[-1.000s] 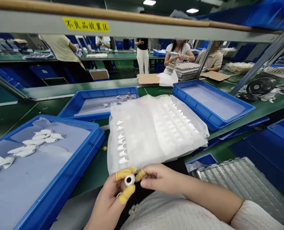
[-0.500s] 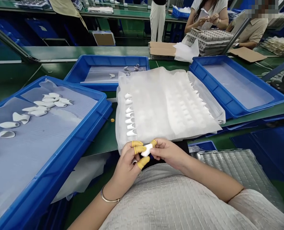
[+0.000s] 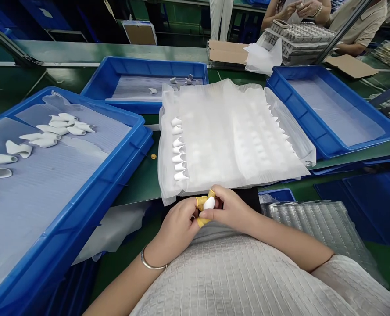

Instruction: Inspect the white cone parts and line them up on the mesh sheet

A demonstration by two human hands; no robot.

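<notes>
A small white hollow piece (image 3: 209, 203), smooth and rounded, is pinched between both hands in front of my lap. My left hand (image 3: 181, 219), with yellow finger cots on its fingertips and a bangle at the wrist, closes on it from the left. From the right, my right hand (image 3: 229, 207) grips it too, with a yellow cot on one finger. Just beyond the hands lies a padded white sheet (image 3: 211, 131). Similar white pieces (image 3: 180, 166) peek out in a column along its left side. More loose white pieces (image 3: 52, 128) lie in the lined blue tray (image 3: 116, 193) at left.
Behind the sheet stands a blue tray (image 3: 142, 106) with a few pieces; another lined blue tray (image 3: 296, 118) is at right. Clear plastic trays (image 3: 320, 228) sit low at right. Cardboard (image 3: 230, 52) and a co-worker's hands (image 3: 300, 8) are across the bench.
The white piece has been turned in my fingers, and my right hand now wraps closer around it. My view has tilted down slightly, so the bench appears higher.
</notes>
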